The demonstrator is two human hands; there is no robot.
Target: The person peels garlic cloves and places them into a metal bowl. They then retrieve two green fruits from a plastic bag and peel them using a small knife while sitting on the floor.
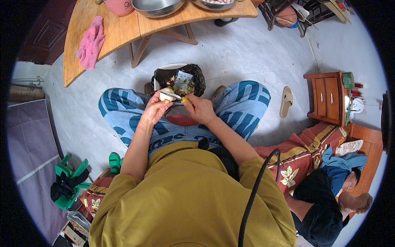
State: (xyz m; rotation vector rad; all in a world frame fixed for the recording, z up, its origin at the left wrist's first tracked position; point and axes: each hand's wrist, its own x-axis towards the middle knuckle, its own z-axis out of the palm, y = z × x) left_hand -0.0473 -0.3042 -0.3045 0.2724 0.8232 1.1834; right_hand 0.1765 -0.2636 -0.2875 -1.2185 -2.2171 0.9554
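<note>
A round, pale-fleshed fruit (165, 97), partly peeled with some yellow-green skin left, rests in the fingers of my left hand (153, 110). My right hand (200, 108) grips the yellow handle (185, 100) of a small knife or peeler. Its metal blade (171, 94) lies against the upper side of the fruit. Just beyond both hands stands a white bin (156, 82) lined with a black plastic bag (199, 81). Inside the bag are green peelings (189, 89), brown scraps and a printed packet (183, 79). A dark red surface (181, 120), which I cannot identify, shows between my legs.
A wooden table (123, 34) ahead bears a pink cloth (92, 43), a pink container (119, 6) and metal bowls (157, 6). A slipper (286, 102) lies right, near a wooden cabinet (325, 97). Behind right, a person (324, 197) lies on a bed. Green chairs (69, 182) stand left.
</note>
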